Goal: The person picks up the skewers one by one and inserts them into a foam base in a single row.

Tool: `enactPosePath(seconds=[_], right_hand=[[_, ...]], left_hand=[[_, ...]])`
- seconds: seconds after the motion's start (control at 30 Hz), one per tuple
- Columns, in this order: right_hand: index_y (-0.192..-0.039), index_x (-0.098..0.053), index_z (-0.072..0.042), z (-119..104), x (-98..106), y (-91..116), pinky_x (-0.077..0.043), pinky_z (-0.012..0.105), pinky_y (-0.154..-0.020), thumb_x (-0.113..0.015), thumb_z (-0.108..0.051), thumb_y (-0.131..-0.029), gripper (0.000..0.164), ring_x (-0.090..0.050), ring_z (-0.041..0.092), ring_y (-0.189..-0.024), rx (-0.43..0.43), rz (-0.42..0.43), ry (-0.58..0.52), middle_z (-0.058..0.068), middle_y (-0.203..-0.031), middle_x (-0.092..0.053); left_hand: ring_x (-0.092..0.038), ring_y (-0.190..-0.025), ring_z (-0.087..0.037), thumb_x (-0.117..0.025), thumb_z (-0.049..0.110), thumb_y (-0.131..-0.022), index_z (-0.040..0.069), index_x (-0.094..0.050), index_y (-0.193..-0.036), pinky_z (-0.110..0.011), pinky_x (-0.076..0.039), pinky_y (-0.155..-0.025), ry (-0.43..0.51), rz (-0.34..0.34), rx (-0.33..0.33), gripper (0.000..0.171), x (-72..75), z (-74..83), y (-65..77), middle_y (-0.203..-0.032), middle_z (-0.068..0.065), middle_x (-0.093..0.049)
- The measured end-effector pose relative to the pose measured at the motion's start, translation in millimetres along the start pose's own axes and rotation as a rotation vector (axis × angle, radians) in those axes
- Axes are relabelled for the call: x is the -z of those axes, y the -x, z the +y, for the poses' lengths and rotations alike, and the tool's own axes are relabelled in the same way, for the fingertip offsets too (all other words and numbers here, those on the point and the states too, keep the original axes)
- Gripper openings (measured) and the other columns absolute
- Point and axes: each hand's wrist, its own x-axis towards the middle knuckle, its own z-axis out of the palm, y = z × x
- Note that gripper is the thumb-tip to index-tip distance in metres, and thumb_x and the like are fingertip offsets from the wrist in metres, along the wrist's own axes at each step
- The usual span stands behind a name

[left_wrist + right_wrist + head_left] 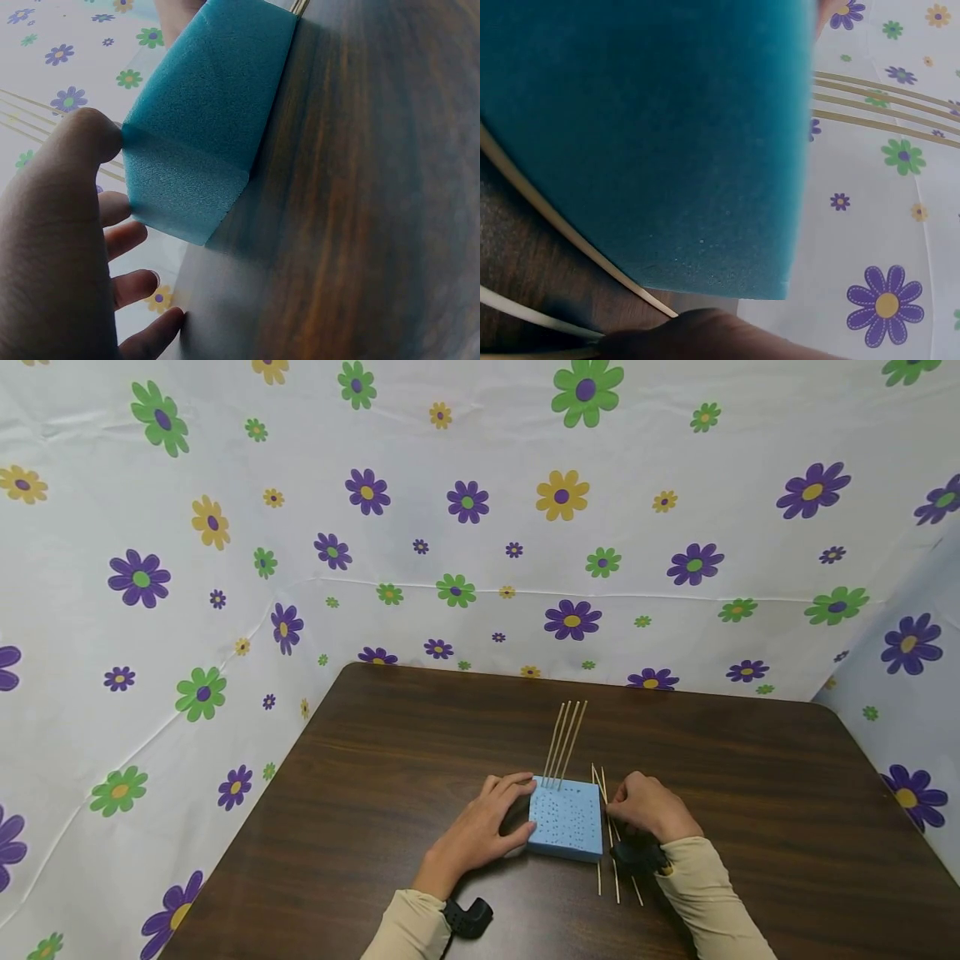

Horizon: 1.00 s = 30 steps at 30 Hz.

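A light-blue foam block (564,818) dotted with small holes lies on the table. Several thin wooden skewers (573,743) stand upright in its far left part. My left hand (483,827) rests against the block's left side, thumb and fingers spread and fairly straight; the left wrist view has the thumb at an edge of the block (202,82). Just right of the block, my right hand (652,806) pinches a loose skewer among those lying there. In the right wrist view its fingertips meet the end of a pale skewer (540,319); the exact hold is partly hidden.
Loose skewers (636,893) lie along the block's right side, partly under the right hand. The dark wooden table (420,718) ends at a flower-patterned cloth (495,577) behind and at the sides. Each wrist carries a black camera (469,918).
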Motion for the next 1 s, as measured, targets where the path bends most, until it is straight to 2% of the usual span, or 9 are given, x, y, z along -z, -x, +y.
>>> enactPosePath(seconds=[0.13,0.27,0.53,0.67,0.8,0.9,1.0], right_hand=[[-0.084,-0.074,-0.005,1.4,1.5,0.2,-0.049,0.033,-0.059,-0.071,-0.020,-0.092,0.017,-0.064,0.015,-0.062,0.017,-0.003,-0.021,0.003,-0.071,-0.070],[-0.088,-0.072,-0.001,5.7,5.8,0.3,-0.054,0.033,-0.061,-0.068,-0.016,-0.093,0.016,-0.066,0.016,-0.064,0.029,-0.020,-0.107,0.006,-0.074,-0.070],[-0.104,-0.068,0.008,17.0,14.5,-3.4,-0.062,0.037,-0.070,-0.062,-0.010,-0.100,0.019,-0.071,0.019,-0.071,0.066,-0.015,-0.350,0.013,-0.086,-0.074],[-0.120,-0.061,0.014,17.5,17.8,-6.5,-0.063,0.036,-0.069,-0.060,-0.009,-0.102,0.029,-0.074,0.020,-0.073,0.076,-0.016,-0.508,0.020,-0.092,-0.077],[-0.136,-0.048,0.012,18.0,18.9,-9.1,-0.063,0.034,-0.068,-0.063,-0.009,-0.101,0.044,-0.077,0.023,-0.077,0.080,-0.018,-0.660,0.022,-0.099,-0.078],[-0.140,-0.042,0.009,19.7,20.1,-8.8,-0.063,0.034,-0.069,-0.062,-0.009,-0.103,0.045,-0.079,0.024,-0.080,0.134,-0.021,-0.734,0.022,-0.103,-0.076],[-0.137,-0.046,0.012,19.6,20.8,-8.3,-0.063,0.033,-0.072,-0.059,-0.011,-0.106,0.041,-0.079,0.022,-0.083,0.212,0.018,-0.767,0.022,-0.105,-0.072]], left_hand=[[-0.048,-0.130,-0.017,-0.056,0.047,-0.105,0.022,-0.047,-0.157,-0.047,-0.053,-0.097,-0.010,0.011,-0.013,0.058,0.5,0.7,0.2,-0.165,0.004,-0.042],[-0.049,-0.129,-0.017,-0.055,0.047,-0.106,0.022,-0.046,-0.157,-0.046,-0.054,-0.096,-0.019,0.014,-0.028,0.057,0.1,0.3,0.4,-0.164,0.001,-0.042],[-0.048,-0.129,-0.016,-0.055,0.047,-0.106,0.022,-0.046,-0.157,-0.046,-0.054,-0.096,-0.017,0.003,-0.018,0.058,-0.5,-0.5,-0.1,-0.165,0.001,-0.042],[-0.048,-0.129,-0.016,-0.056,0.046,-0.105,0.022,-0.046,-0.157,-0.046,-0.054,-0.096,-0.010,0.002,-0.015,0.058,0.0,-0.4,-0.5,-0.165,0.001,-0.042],[-0.048,-0.129,-0.016,-0.055,0.047,-0.105,0.022,-0.046,-0.157,-0.046,-0.054,-0.095,-0.009,0.004,-0.012,0.058,-0.3,-0.7,-0.2,-0.165,0.003,-0.041],[-0.048,-0.128,-0.016,-0.054,0.047,-0.106,0.022,-0.046,-0.157,-0.045,-0.054,-0.096,-0.017,0.009,-0.022,0.058,-0.4,-0.4,0.1,-0.165,0.002,-0.042],[-0.049,-0.128,-0.017,-0.054,0.047,-0.106,0.021,-0.045,-0.157,-0.045,-0.053,-0.097,-0.017,0.012,-0.030,0.058,-0.1,0.3,0.2,-0.164,0.001,-0.042]])
